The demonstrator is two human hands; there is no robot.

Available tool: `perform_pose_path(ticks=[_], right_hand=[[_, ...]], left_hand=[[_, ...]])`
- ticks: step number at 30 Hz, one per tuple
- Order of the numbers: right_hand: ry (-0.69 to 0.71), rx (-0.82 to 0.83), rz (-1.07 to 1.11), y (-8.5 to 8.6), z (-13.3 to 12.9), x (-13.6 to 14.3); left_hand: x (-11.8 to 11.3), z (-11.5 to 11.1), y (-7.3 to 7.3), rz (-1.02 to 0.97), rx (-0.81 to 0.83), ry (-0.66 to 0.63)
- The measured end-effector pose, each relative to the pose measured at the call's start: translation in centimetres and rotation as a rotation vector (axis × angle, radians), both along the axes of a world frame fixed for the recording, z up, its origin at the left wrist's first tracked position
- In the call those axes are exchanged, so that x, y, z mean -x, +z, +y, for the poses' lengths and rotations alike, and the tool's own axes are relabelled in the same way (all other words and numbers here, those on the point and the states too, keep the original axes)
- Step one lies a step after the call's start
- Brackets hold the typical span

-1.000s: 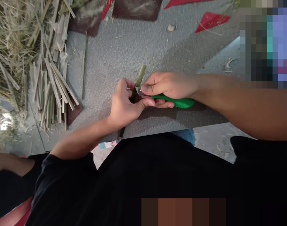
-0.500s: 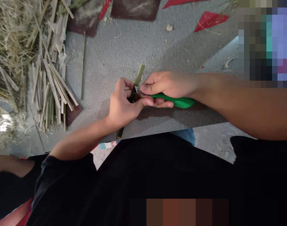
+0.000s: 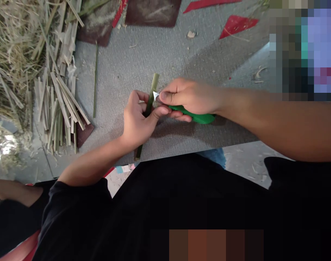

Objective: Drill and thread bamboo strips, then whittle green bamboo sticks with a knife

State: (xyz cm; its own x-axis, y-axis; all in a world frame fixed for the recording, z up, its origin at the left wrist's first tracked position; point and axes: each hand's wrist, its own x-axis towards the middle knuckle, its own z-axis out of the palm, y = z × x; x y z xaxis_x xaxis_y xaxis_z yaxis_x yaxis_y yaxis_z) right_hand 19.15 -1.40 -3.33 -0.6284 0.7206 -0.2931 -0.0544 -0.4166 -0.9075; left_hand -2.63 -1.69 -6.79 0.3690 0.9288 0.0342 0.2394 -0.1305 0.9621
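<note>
My left hand point(image 3: 138, 117) is closed around a narrow green bamboo strip point(image 3: 154, 82), which slants from near the table's front edge up past my fingers. The upper end of the strip is paler than its dark lower end. My right hand point(image 3: 189, 95) grips a green-handled utility knife point(image 3: 205, 118), its short bright blade point(image 3: 155, 95) up against the strip just above my left fingers. My left thumb reaches over to the knife near my right fingertips. Part of the strip is hidden behind my left hand.
Cut strips point(image 3: 63, 108) lie bundled at the left, beside a heap of thin shavings point(image 3: 15, 47). One thin green stick point(image 3: 95, 79) rests apart from them. Brown squares point(image 3: 153, 12) and red scraps point(image 3: 238, 25) lie at the back. Another person's arm point(image 3: 15, 190) shows at lower left.
The knife and my right hand have shifted slightly left and up along the strip, and the blade shows more clearly. The strip stands a little more upright. The view has shifted slightly.
</note>
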Motion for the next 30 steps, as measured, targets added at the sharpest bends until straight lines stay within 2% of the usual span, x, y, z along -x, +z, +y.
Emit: perform_pose_path(ticks=[3,6,12,14,18,20,24,30], right_hand=[[0.117,0.019,0.034,-0.3,0.2,-0.5],[0.138,0.023,0.029,0.0,0.6,-1.0],[-0.086,-0.086,0.021,0.9,1.1,-1.5],[-0.115,-0.138,-0.002,0.7,0.9,-1.3],[-0.315,-0.248,-0.051,-0.2,0.0,-0.7],[-0.362,-0.292,-0.078,-0.5,-0.3,-0.5],[-0.39,-0.277,-0.05,-0.2,-0.4,-0.2],[-0.575,-0.254,-0.071,0.7,-0.3,0.4]], left_hand=[[0.1,0.0,-0.7,-0.073,0.002,-0.049],[0.3,0.0,-1.3,-0.124,-0.001,-0.082],[0.4,0.6,-1.0,-0.119,0.071,-0.096],[0.4,0.8,-0.9,-0.125,0.106,-0.11],[0.3,1.0,-0.6,-0.129,0.153,-0.153],[0.3,1.0,-0.5,-0.138,0.166,-0.191],[0.1,0.8,-0.1,-0.164,0.218,-0.222],[0.2,1.3,-0.2,-0.213,0.263,-0.22]])
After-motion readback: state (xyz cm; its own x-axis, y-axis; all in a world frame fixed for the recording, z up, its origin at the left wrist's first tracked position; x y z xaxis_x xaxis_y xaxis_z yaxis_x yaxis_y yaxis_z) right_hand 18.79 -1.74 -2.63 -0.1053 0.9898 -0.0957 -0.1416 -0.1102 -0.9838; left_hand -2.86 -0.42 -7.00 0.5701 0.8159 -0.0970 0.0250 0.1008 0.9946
